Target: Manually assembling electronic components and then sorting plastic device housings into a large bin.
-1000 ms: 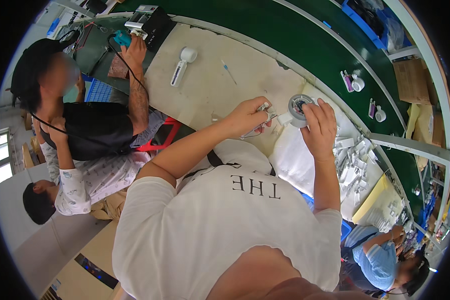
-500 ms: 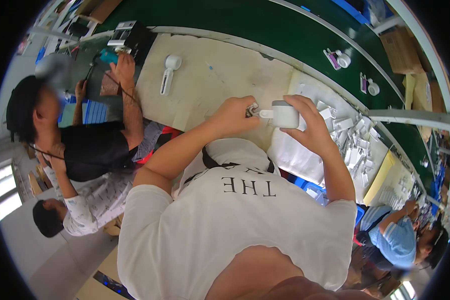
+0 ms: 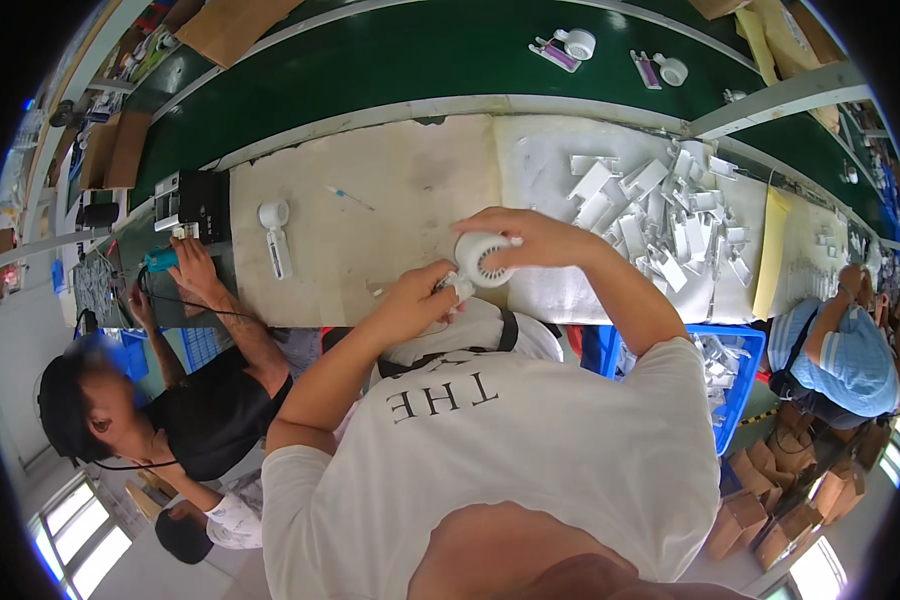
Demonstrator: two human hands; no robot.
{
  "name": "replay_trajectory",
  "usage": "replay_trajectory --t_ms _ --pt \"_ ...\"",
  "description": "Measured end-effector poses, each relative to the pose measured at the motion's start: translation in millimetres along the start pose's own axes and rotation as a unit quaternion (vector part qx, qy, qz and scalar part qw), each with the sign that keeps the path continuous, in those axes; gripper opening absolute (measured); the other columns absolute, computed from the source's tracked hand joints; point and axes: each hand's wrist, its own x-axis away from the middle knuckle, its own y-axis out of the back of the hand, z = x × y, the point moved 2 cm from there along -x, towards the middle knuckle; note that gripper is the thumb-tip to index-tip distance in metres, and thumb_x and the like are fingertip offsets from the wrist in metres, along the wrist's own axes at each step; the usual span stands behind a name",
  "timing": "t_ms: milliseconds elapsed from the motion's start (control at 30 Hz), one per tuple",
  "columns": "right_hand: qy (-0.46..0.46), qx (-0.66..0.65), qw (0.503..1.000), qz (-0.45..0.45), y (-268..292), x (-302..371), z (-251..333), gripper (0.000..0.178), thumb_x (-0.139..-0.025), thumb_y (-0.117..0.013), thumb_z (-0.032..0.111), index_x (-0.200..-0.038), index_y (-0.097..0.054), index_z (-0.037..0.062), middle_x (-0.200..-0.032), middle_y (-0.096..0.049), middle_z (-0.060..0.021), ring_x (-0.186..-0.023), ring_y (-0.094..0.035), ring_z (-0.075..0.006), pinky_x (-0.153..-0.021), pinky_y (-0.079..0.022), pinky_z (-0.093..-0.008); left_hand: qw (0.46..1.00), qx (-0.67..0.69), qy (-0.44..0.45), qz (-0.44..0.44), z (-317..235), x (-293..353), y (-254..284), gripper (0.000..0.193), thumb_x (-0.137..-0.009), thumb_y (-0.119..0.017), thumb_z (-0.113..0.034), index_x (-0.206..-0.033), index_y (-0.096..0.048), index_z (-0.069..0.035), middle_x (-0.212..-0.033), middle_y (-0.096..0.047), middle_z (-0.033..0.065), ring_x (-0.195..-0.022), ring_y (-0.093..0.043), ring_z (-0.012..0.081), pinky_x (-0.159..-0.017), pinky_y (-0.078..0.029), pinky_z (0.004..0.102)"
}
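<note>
Left hand [image 3: 415, 300] grips the fan's neck [image 3: 460, 286], right hand [image 3: 538, 239] clasps its round head [image 3: 477, 252], seemingly to steady both ends over the tabletop [image 3: 365, 245].

Cannot make out the small white part [image 3: 458, 288] at centre, mostly covered by the left hand [image 3: 417, 302], nor all of the round fan head [image 3: 480, 262], partly behind the right hand [image 3: 540, 238]. Cannot see the whole blue crate [image 3: 598, 350] at lower right, crossed by the right arm [image 3: 635, 292], nor the teal tool [image 3: 160, 260] at left, partly under a co-worker's hand [image 3: 196, 270]. Cannot identify tiny pieces [image 3: 827, 243] at far right, nor follow brown cardboard [image 3: 232, 28] past the top edge at upper left.
</note>
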Motion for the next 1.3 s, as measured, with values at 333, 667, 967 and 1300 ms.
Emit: replay_trajectory --t_ms 333,667,967,1300 --pt "-0.067 0.662 0.713 -0.220 129.3 76.5 -149.8 0.055 -0.067 -0.049 -0.004 -0.116 -0.048 0.0194 -0.116 -0.048 -0.0074 -0.107 -0.043 -0.0280 -0.089 -0.038 -0.0372 0.811 0.584 0.027 -0.030 18.2 -38.5 31.7 0.036 -0.085 -0.045 -0.029 -0.105 -0.048 0.001 -0.094 -0.058 0.0140 -0.084 -0.057 0.0209 -0.075 -0.045 0.0328" --pt "-0.122 0.593 0.745 -0.281 116.6 62.1 -121.9 0.046 -0.066 -0.062 0.005 -0.109 -0.048 0.0121 -0.101 -0.050 -0.0105 -0.096 -0.048 -0.0299 -0.084 -0.040 -0.0356 0.828 0.554 -0.010 -0.081 23.5 -24.5 48.7 0.037 -0.086 -0.045 -0.029 -0.109 -0.047 -0.001 -0.103 -0.057 0.0140 -0.089 -0.058 0.0213 -0.075 -0.046 0.0304" --pt "0.047 0.277 0.906 -0.316 -41.2 -10.4 16.9 0.063 -0.068 -0.066 0.012 -0.123 -0.037 0.0027 -0.115 -0.048 -0.0173 -0.105 -0.048 -0.0294 -0.091 -0.036 -0.0347 0.785 0.562 -0.155 -0.207 18.4 -20.7 33.3 0.026 -0.084 -0.045 -0.011 -0.106 -0.049 0.002 -0.106 -0.056 0.0120 -0.090 -0.057 0.0185 -0.076 -0.048 0.0323" --pt "0.192 0.425 0.823 -0.325 -77.3 -37.8 47.3 0.061 -0.066 -0.064 0.005 -0.122 -0.039 0.0031 -0.122 -0.043 -0.0163 -0.114 -0.038 -0.0339 -0.094 -0.033 -0.0406 0.741 0.558 -0.234 -0.290 19.5 -4.5 18.3 0.027 -0.083 -0.050 -0.010 -0.108 -0.050 0.001 -0.105 -0.056 0.0091 -0.093 -0.055 0.0176 -0.081 -0.044 0.0309"
